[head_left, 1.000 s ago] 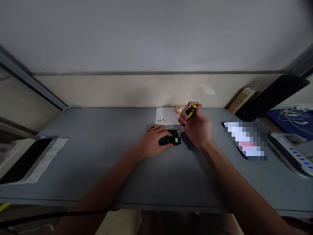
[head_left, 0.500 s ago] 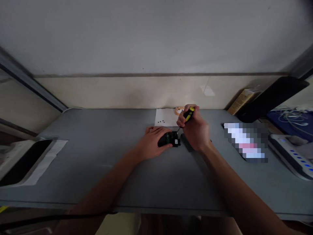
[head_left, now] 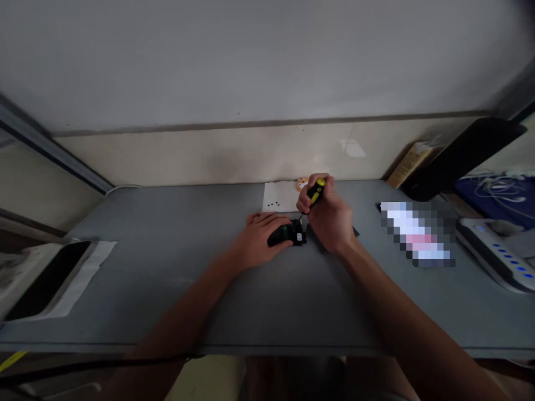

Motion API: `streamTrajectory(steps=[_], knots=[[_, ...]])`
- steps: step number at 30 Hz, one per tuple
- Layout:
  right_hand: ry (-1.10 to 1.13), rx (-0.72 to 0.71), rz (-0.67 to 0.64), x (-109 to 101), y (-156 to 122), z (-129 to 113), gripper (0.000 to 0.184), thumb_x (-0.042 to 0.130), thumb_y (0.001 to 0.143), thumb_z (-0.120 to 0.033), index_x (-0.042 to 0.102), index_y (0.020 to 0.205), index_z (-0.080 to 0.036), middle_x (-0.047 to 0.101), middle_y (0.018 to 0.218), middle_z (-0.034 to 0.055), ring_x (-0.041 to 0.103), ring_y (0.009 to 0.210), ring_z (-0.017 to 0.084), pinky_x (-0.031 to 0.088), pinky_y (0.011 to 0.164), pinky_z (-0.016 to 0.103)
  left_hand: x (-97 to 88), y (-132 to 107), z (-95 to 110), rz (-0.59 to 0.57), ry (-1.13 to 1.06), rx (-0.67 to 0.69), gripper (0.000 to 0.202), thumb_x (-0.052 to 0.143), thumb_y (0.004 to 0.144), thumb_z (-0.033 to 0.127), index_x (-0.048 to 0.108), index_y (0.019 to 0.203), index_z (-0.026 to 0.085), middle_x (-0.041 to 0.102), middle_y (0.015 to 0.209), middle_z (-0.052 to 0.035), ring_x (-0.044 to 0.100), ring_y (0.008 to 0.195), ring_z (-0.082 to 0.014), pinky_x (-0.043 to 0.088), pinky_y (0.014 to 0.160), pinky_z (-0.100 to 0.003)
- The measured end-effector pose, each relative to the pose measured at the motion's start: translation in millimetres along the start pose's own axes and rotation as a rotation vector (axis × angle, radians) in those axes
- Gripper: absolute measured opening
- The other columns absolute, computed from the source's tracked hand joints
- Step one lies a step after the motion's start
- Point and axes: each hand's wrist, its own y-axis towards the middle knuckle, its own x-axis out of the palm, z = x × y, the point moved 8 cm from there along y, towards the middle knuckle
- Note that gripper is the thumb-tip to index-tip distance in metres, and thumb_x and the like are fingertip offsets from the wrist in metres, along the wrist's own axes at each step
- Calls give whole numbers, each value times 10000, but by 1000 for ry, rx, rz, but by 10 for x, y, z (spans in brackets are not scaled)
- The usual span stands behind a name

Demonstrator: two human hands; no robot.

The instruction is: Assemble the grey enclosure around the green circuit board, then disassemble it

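My left hand [head_left: 258,244] is closed around a small black device [head_left: 297,238] with a green circuit board, lying on the grey table. Its kind is not clear; one end is rounded and a white label shows on the other. In my right hand [head_left: 335,223] is a black-and-yellow screwdriver [head_left: 315,192], tilted, its tip down at the device's right end. Whether the tip sits in a screw is too small to tell. Partly under my right hand lies a dark flat piece [head_left: 316,238]. Several tiny dark screws [head_left: 273,204] rest on a white sheet of paper [head_left: 276,191] behind the device.
An orange-and-white round item [head_left: 301,184] is partly hidden behind my right hand. To the right are a phone with a blurred screen [head_left: 418,234], a power strip [head_left: 497,253], a cardboard box [head_left: 409,165] and a long black object [head_left: 463,159]. A dark tablet-like panel [head_left: 50,278] lies left.
The view has shifted slightly. My right hand has turned the screwdriver a little, so its yellow end faces me more. My left hand keeps its hold on the black device.
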Motion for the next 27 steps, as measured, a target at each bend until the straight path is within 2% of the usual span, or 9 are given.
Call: streamTrajectory(steps=[7, 19, 24, 27], knots=[[-59, 3, 35, 10, -20, -39, 419, 522, 982, -648, 518, 799, -271, 391, 642, -28, 384, 578, 148, 420, 606, 314, 6, 5, -23, -32, -14, 0, 277, 661, 988, 416, 668, 1231, 282, 671, 1420, -56, 584, 1344, -279, 335, 1184, -500], [41, -23, 29, -8, -16, -31, 356, 640, 936, -581, 567, 798, -261, 404, 663, -26, 370, 590, 138, 362, 570, 297, -24, 5, 0, -30, -20, 1, 265, 681, 982, 393, 669, 1220, 277, 693, 1384, -60, 597, 1336, -272, 352, 1173, -498], [38, 13, 10, 15, -25, -2, 400, 587, 945, -636, 552, 803, -264, 398, 628, -30, 350, 570, 142, 350, 575, 304, 7, 10, -17, -35, -25, 5, 266, 668, 985, 392, 655, 1225, 280, 704, 1365, -50, 593, 1342, -278, 343, 1178, -509], [30, -5, -14, -3, -14, -4, 371, 595, 953, -604, 561, 818, -260, 394, 638, -33, 352, 565, 135, 349, 572, 297, 14, 8, -13, -38, -25, 21, 278, 647, 994, 423, 644, 1227, 272, 701, 1367, -56, 592, 1337, -285, 337, 1185, -506]])
